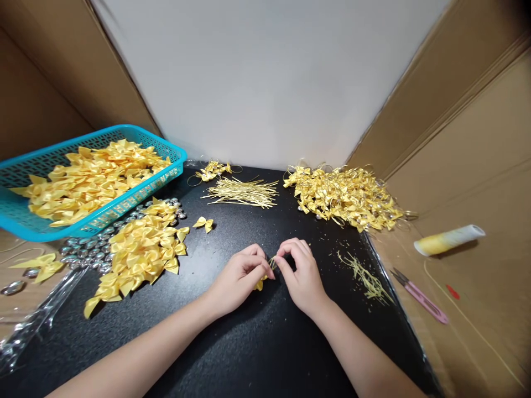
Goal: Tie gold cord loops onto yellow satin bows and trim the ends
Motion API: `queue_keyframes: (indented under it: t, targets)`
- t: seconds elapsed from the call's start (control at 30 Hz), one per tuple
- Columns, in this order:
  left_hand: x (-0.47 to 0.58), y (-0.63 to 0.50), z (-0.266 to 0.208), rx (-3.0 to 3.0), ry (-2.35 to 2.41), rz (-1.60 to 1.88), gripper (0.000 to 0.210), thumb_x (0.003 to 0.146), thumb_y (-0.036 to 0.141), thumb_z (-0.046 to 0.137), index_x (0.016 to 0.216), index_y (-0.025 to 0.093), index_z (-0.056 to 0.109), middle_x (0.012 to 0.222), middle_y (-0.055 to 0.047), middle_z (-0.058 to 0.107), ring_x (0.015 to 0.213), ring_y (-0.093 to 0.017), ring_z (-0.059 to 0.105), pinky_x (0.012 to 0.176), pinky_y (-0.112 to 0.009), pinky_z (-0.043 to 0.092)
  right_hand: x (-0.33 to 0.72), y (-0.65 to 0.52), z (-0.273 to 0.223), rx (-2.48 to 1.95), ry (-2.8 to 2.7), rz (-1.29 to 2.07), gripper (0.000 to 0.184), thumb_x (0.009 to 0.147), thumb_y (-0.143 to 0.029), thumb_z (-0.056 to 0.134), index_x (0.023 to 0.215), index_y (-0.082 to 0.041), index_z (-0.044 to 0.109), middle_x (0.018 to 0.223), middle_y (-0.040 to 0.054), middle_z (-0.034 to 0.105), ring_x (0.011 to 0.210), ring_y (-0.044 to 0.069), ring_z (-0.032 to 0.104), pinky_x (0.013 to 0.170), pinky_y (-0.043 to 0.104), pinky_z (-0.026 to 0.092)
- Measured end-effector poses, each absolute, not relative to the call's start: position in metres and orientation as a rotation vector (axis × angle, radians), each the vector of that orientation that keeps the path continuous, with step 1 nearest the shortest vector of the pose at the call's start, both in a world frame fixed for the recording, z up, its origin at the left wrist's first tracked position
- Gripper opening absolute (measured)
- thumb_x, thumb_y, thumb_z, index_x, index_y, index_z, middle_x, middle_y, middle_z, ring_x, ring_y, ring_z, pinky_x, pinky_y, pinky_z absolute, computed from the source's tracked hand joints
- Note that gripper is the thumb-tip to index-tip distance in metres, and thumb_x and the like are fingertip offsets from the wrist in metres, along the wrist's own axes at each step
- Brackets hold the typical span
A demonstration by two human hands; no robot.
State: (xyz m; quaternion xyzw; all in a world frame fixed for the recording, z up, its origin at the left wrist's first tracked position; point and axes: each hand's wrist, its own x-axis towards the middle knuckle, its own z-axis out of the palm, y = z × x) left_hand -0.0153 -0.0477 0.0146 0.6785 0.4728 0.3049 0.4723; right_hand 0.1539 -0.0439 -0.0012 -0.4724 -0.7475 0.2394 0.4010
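Over the middle of the black table (215,342), my left hand (243,273) pinches a yellow ribbon bow (260,284), which is mostly hidden under the fingers. My right hand (299,271) is closed with thumb and forefinger on a thin gold cord (272,262) that rises from the bow between both hands. A single loose yellow bow (203,224) lies beyond my left hand. Farther back is a bundle of cut gold cords (244,192).
At left stand a turquoise basket (124,207) of yellow bows, a bow pile (141,249) and silver beads (89,251). Finished-looking bows with loops (344,196) are heaped back right. Cord scraps (367,279), pink thread snips (421,298) and a thread spool (448,240) lie right.
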Motion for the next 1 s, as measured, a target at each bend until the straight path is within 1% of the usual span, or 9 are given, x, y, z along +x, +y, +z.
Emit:
queue_keyframes:
  t: [0.27, 0.57, 0.63, 0.77, 1.0]
  targets:
    - [-0.018, -0.046, 0.011, 1.638, 1.113, 0.693, 0.031, 0.084, 0.018, 0.046, 0.063, 0.017, 0.068, 0.074, 0.0, 0.051, 0.074, -0.013, 0.054, 0.071, -0.024, 0.043, 0.15, -0.047, -0.006, -1.182, -1.904, 0.601, 0.013, 0.091, -0.016, 0.049, 0.079, -0.022, 0.048, 0.083, 0.0022, 0.058, 0.082, 0.019, 0.052, 0.075, 0.034, 0.037]
    - [-0.02, -0.044, 0.015, 1.62, 1.056, 0.633, 0.027, 0.082, 0.019, 0.048, 0.059, 0.015, 0.062, 0.074, 0.0, 0.047, 0.068, -0.011, 0.051, 0.062, -0.022, 0.043, 0.15, -0.048, -0.007, -1.173, -1.896, 0.635, 0.012, 0.092, -0.017, 0.047, 0.08, -0.022, 0.047, 0.083, 0.0024, 0.056, 0.081, 0.019, 0.052, 0.075, 0.034, 0.037]
    - [-0.021, -0.044, 0.015, 1.632, 1.036, 0.626, 0.027, 0.082, 0.019, 0.048, 0.058, 0.015, 0.06, 0.073, 0.001, 0.047, 0.067, -0.011, 0.05, 0.063, -0.022, 0.042, 0.151, -0.048, -0.007, -1.166, -1.888, 0.656, 0.013, 0.091, -0.017, 0.047, 0.08, -0.022, 0.048, 0.083, 0.0023, 0.056, 0.081, 0.019, 0.052, 0.075, 0.034, 0.038]
    - [-0.025, -0.041, 0.014, 1.712, 0.97, 0.631, 0.027, 0.083, 0.017, 0.049, 0.056, 0.016, 0.057, 0.071, 0.001, 0.047, 0.07, -0.012, 0.049, 0.068, -0.023, 0.041, 0.154, -0.047, -0.007, -1.14, -1.881, 0.75, 0.014, 0.091, -0.019, 0.048, 0.078, -0.022, 0.048, 0.083, 0.0022, 0.056, 0.082, 0.019, 0.052, 0.076, 0.034, 0.039]
    - [-0.035, -0.035, 0.019, 1.739, 0.817, 0.536, 0.028, 0.082, 0.017, 0.048, 0.054, 0.016, 0.051, 0.07, 0.002, 0.044, 0.068, -0.012, 0.044, 0.064, -0.022, 0.038, 0.159, -0.045, -0.002, -1.008, -1.866, 1.07, 0.013, 0.091, -0.023, 0.052, 0.078, -0.022, 0.05, 0.08, 0.0003, 0.052, 0.079, 0.016, 0.05, 0.075, 0.029, 0.042]
